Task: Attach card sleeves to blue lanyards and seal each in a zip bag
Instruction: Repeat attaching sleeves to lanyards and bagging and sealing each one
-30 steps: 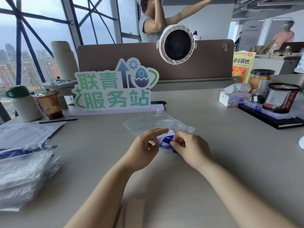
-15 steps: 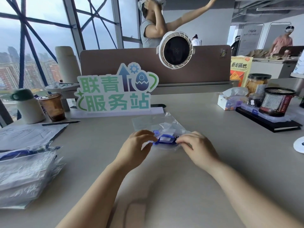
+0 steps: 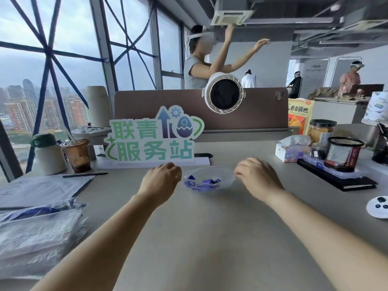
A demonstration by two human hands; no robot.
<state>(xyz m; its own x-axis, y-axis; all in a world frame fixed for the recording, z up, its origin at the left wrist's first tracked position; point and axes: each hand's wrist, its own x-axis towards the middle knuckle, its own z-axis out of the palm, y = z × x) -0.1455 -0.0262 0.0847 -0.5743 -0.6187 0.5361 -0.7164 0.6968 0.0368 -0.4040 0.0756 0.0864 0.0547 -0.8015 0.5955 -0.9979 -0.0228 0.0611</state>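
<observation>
A clear zip bag lies flat on the grey desk in front of me, with a bunched blue lanyard inside it. Whether a card sleeve is in there too I cannot make out. My left hand sits at the bag's left end with curled fingers pinching its edge. At the bag's right end my right hand does the same. The bag is stretched between the two hands.
A pile of filled zip bags lies at the near left, with papers and a pen behind it. A green sign, coffee cup, tissue box and mesh holder stand behind.
My hands were close together at the bag's near edge and have slid apart to its two ends. The bag now lies flatter, and the view has tilted up.
</observation>
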